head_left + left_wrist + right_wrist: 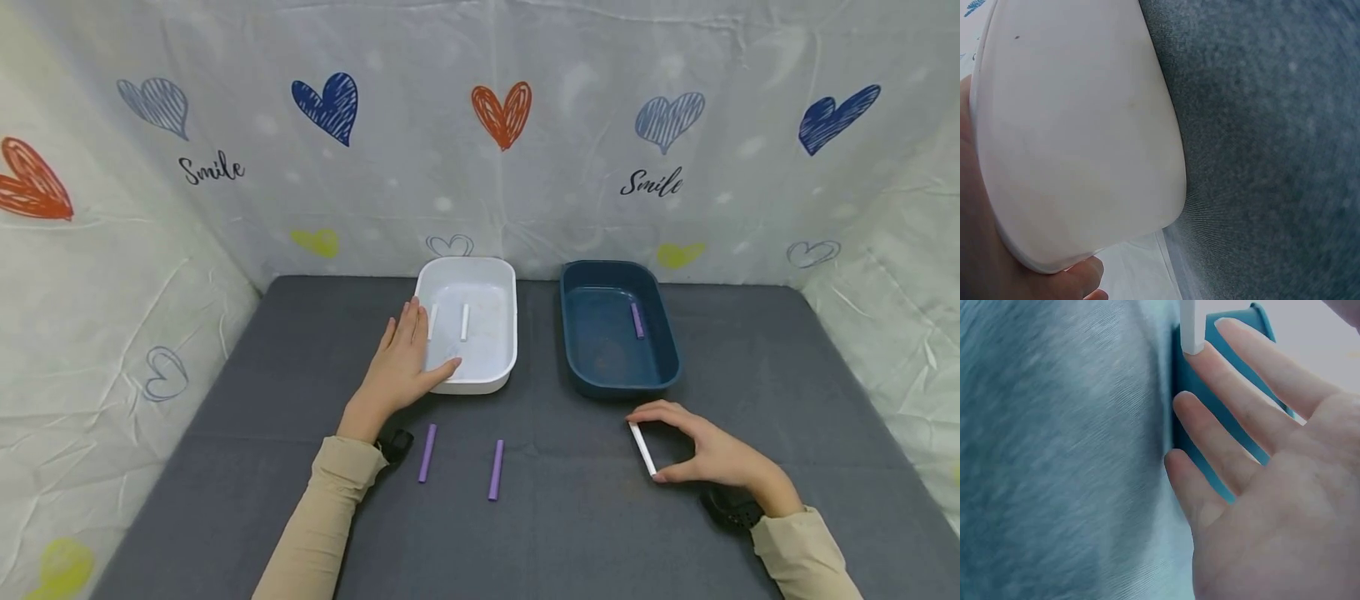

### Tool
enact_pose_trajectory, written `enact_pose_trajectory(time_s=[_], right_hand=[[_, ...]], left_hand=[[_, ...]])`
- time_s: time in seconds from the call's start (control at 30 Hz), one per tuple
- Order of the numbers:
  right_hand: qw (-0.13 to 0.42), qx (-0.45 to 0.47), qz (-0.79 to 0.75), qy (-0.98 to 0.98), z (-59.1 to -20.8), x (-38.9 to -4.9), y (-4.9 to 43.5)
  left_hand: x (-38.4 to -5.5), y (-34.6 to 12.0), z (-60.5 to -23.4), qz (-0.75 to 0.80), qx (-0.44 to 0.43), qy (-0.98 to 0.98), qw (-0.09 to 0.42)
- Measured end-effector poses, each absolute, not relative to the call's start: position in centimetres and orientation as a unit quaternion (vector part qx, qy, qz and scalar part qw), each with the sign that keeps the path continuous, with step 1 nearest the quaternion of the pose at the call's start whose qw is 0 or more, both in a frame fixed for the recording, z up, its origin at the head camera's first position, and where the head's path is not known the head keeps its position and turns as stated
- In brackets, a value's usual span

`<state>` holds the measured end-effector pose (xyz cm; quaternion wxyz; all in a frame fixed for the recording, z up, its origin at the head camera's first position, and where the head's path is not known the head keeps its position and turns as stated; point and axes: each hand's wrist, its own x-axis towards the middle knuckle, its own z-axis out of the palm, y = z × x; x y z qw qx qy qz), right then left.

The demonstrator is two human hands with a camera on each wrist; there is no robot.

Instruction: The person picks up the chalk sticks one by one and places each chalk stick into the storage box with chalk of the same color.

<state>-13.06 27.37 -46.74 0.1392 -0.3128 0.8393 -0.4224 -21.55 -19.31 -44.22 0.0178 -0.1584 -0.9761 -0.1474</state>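
Note:
My right hand (708,446) pinches a white chalk stick (642,451) by its two ends, between thumb and fingertips, in front of the blue basin (600,367). One end of that chalk meets a fingertip in the right wrist view. My left hand (401,358) lies at the left near corner of the white basin (480,387), its fingers stretched out along the rim. Inside the white basin are two white chalk sticks, one (465,322) in plain sight, the other (432,322) beside my left fingers. The blue basin holds a purple chalk stick (637,320).
Two more purple chalk sticks lie on the grey cloth (570,533) before the white basin, one on the left (427,453) and one farther right (496,470). A white curtain (420,183) printed with hearts hangs behind the table and at both sides.

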Motion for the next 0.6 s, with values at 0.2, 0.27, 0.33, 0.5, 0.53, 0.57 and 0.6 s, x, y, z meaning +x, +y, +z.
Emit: enact_pose_trajectory(time_s=[0.2, 0.27, 0.33, 0.5, 0.53, 0.57, 0.6], right_hand=[[0.145, -0.329, -0.430, 0.828, -45.3, -13.2, 26.5], [0.143, -0.335, -0.434, 0.824, -44.8, -13.3, 26.2], [0.137, -0.341, -0.436, 0.822, -44.3, -13.5, 25.9], [0.131, -0.355, -0.452, 0.808, -43.4, -14.4, 24.7], [0.133, -0.355, -0.459, 0.804, -43.2, -14.6, 24.5], [0.136, -0.356, -0.467, 0.798, -43.0, -14.9, 24.2], [0.138, -0.357, -0.475, 0.793, -42.8, -15.1, 24.0]], left_hand=[[-21.5, -19.3, -44.2, -0.146, -0.155, -0.977, 0.013], [-21.5, -19.3, -44.3, -0.146, -0.154, -0.977, 0.012], [-21.5, -19.3, -44.3, -0.146, -0.154, -0.977, 0.013], [-21.5, -19.3, -44.2, -0.146, -0.156, -0.977, 0.013], [-21.5, -19.3, -44.2, -0.146, -0.156, -0.977, 0.013], [-21.5, -19.3, -44.2, -0.146, -0.156, -0.977, 0.013], [-21.5, -19.3, -44.2, -0.146, -0.156, -0.977, 0.014]])
